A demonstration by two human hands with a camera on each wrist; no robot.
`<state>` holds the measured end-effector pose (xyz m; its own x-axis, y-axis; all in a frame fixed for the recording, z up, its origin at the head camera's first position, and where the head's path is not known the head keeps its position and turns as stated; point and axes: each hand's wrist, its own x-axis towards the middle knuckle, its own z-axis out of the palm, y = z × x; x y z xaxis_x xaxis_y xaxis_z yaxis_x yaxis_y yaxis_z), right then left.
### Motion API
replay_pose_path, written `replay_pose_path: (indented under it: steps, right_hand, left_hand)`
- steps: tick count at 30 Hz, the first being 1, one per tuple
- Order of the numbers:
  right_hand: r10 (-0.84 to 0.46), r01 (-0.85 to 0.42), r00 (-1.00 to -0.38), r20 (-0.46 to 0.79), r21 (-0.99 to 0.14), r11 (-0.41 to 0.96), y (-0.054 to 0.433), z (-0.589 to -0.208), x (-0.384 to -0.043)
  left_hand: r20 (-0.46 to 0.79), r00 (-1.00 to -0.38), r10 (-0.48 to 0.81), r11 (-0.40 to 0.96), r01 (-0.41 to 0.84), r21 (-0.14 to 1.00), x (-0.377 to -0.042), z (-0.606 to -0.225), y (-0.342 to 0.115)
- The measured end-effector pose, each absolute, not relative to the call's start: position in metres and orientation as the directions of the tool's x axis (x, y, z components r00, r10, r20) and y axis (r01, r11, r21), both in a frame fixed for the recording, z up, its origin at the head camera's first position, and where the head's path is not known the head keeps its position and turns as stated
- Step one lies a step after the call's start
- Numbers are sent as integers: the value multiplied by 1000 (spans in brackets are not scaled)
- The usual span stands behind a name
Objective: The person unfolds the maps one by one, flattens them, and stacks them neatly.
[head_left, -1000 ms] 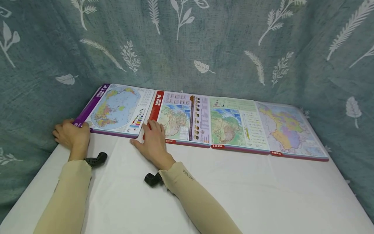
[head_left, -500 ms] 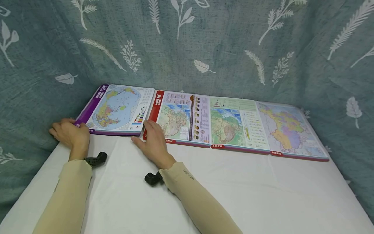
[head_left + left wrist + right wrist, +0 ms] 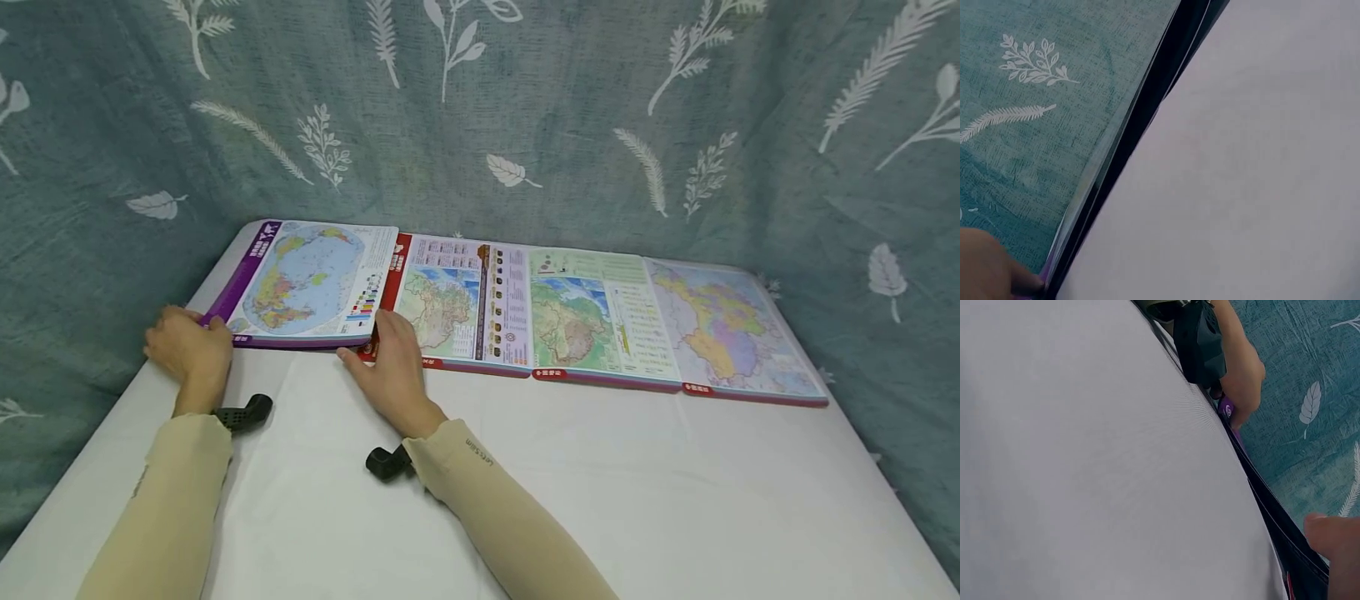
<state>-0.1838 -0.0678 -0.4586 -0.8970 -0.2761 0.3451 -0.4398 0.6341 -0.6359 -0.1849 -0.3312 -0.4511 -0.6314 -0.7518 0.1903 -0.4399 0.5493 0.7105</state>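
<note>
A purple-banded world map (image 3: pixel 311 279) lies at the far left of the table, its near edge showing several layers. My left hand (image 3: pixel 189 348) grips its near left corner, thumb at the front and fingers round the left side. My right hand (image 3: pixel 395 371) rests with fairly straight fingers against its near right corner. There the world map overlaps the red band of a fold-out China map (image 3: pixel 442 312). In the left wrist view only part of the left hand (image 3: pixel 988 265) shows by the purple corner. Both hands (image 3: pixel 1244 381) appear in the right wrist view, the right one partly cut off.
The China map continues rightward in a row of panels, a green relief panel (image 3: pixel 573 321) and a pastel one (image 3: pixel 738 325). A white cloth covers the table (image 3: pixel 637 492). A green leaf-patterned curtain (image 3: pixel 420 150) hangs behind and at both sides.
The world map has slid right, its right edge now over the red band, and more white cloth shows left of it. The head view has shifted slightly.
</note>
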Motion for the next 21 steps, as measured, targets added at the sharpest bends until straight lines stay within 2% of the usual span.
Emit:
replay_pose_path:
  steps: [10, 21]
  right_hand:
    - [-196, -357, -930, 311, -633, 687, -60, -458, -175]
    - [-190, -378, -919, 344, -642, 667, -43, -459, -175]
  left_hand:
    - [195, -695, -692, 579, -373, 725, -185, -453, -316]
    - [204, -735, -647, 601, -326, 730, -185, -449, -303]
